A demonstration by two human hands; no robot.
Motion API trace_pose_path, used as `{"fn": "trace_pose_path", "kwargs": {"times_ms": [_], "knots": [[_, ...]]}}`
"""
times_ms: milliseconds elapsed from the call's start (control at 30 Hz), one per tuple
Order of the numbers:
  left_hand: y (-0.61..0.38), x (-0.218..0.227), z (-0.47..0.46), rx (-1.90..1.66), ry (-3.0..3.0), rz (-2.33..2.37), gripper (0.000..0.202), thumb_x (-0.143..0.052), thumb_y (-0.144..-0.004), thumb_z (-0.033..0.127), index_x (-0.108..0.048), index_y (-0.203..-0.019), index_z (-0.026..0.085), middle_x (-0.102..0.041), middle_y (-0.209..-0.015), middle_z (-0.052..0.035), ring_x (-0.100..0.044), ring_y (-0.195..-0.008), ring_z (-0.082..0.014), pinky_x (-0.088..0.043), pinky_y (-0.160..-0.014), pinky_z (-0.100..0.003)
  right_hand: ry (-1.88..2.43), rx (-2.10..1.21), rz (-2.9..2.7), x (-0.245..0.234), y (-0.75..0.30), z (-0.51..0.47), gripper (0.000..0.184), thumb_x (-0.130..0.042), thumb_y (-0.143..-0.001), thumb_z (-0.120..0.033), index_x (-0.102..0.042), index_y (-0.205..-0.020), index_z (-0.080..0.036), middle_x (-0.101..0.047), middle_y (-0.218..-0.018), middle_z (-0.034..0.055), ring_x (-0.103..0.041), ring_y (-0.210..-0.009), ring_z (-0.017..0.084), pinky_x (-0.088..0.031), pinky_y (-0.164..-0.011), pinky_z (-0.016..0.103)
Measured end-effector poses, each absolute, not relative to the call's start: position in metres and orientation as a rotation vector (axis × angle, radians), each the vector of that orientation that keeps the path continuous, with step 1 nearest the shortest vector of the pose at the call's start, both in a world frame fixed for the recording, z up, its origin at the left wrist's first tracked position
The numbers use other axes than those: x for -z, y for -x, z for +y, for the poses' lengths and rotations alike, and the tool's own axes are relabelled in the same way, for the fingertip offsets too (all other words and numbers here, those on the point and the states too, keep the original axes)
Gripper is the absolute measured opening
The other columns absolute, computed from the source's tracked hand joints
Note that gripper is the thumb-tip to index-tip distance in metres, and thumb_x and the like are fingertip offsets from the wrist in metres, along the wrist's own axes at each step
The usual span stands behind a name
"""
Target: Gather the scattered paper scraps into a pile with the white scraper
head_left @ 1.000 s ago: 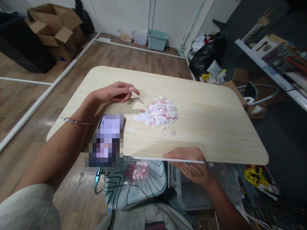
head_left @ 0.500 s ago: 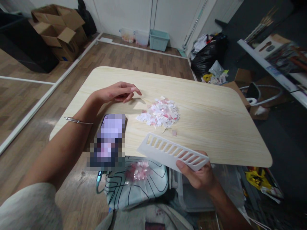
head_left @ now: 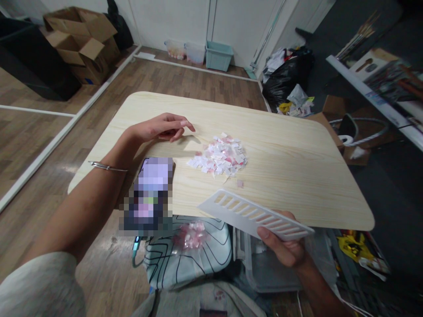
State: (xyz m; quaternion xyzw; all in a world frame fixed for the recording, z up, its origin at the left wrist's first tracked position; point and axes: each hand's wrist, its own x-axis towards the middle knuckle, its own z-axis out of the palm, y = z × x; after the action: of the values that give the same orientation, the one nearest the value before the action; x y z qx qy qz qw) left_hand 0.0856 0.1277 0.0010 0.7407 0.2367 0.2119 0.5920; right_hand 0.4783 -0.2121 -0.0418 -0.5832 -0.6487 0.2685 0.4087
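Note:
In the head view my right hand (head_left: 287, 245) grips a white slotted plastic tray (head_left: 251, 216) by its right end, thumb on the near side. The tray tilts above the table's near edge, with a row of slanted openings along it. My left hand (head_left: 167, 127) rests on the tabletop, index finger stretched out and other fingers loosely bent, holding nothing. Just right of its fingertips lies a heap of small white and pink pieces (head_left: 223, 154), apart from the hand. One small pinkish square (head_left: 240, 183) sits alone below the heap.
A pixelated phone (head_left: 150, 193) lies by my left forearm on the pale wooden table (head_left: 291, 154). A patterned cloth (head_left: 161, 264) on my lap bears more pink pieces (head_left: 191, 235). Under the near edge is a clear plastic bin (head_left: 274, 281). Cardboard boxes (head_left: 89, 53) stand back left.
My right hand has shifted to the right and slightly toward me, carrying the slotted tray, which now slopes a little differently. The left hand and the heap stay put.

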Motion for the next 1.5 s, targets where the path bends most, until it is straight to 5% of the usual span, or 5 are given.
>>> {"fn": "trace_pose_path", "kwargs": {"times_ms": [267, 500, 900, 1200, 1500], "knots": [[-0.086, -0.002, 0.126, -0.494, -1.678, 0.551, 0.042, -0.084, -0.117, 0.057, -0.094, -0.122, 0.016, -0.061, -0.061, 0.0000, -0.035, -0.044, -0.0097, -0.019, -0.041, -0.025, 1.603, -0.417, -1.027, 0.007, -0.500, -0.220, 0.033, -0.105, -0.086, -0.047, -0.077, -0.081, -0.030, -0.084, -0.083, 0.0051, -0.085, -0.074, 0.029, -0.076, -0.068, 0.040], [-0.087, -0.002, 0.126, -0.499, -1.686, 0.552, 0.043, -0.083, -0.118, 0.056, -0.093, -0.122, 0.015, -0.062, -0.061, 0.0000, -0.036, -0.043, -0.0094, -0.019, -0.041, -0.024, 1.606, -0.281, -0.657, 0.011, -0.507, -0.200, 0.054, -0.104, -0.084, -0.057, -0.086, -0.124, -0.025, -0.092, -0.139, 0.0130, -0.087, -0.144, 0.039, -0.062, -0.138, 0.059], [-0.088, -0.001, 0.126, -0.505, -1.673, 0.556, 0.043, -0.084, -0.117, 0.058, -0.092, -0.119, 0.016, -0.064, -0.060, -0.0005, -0.038, -0.043, -0.0101, -0.021, -0.042, -0.025, 1.750, -0.807, -1.055, 0.012, -0.497, -0.239, 0.050, -0.100, -0.102, -0.067, -0.098, -0.135, -0.030, -0.097, -0.143, 0.0116, -0.093, -0.136, 0.035, -0.076, -0.113, 0.036], [-0.085, 0.003, 0.129, -0.462, -1.687, 0.581, 0.071, -0.086, -0.115, 0.073, -0.068, -0.069, 0.022, -0.063, -0.053, -0.0039, -0.049, -0.044, -0.0099, -0.025, -0.048, -0.028, 1.775, -0.685, -1.175, 0.014, -0.478, -0.234, 0.053, -0.095, -0.104, -0.072, -0.098, -0.129, -0.026, -0.097, -0.138, 0.0163, -0.093, -0.133, 0.038, -0.075, -0.118, 0.044], [-0.082, 0.004, 0.128, -0.435, -1.730, 0.684, 0.075, -0.082, -0.113, 0.073, -0.061, -0.061, 0.023, -0.057, -0.050, -0.0033, -0.047, -0.045, -0.0105, -0.031, -0.052, -0.032, 1.812, -0.746, -0.953, 0.010, -0.453, -0.256, 0.063, -0.097, -0.098, -0.079, -0.097, -0.131, -0.025, -0.095, -0.142, 0.0170, -0.090, -0.136, 0.041, -0.072, -0.120, 0.048]]}}
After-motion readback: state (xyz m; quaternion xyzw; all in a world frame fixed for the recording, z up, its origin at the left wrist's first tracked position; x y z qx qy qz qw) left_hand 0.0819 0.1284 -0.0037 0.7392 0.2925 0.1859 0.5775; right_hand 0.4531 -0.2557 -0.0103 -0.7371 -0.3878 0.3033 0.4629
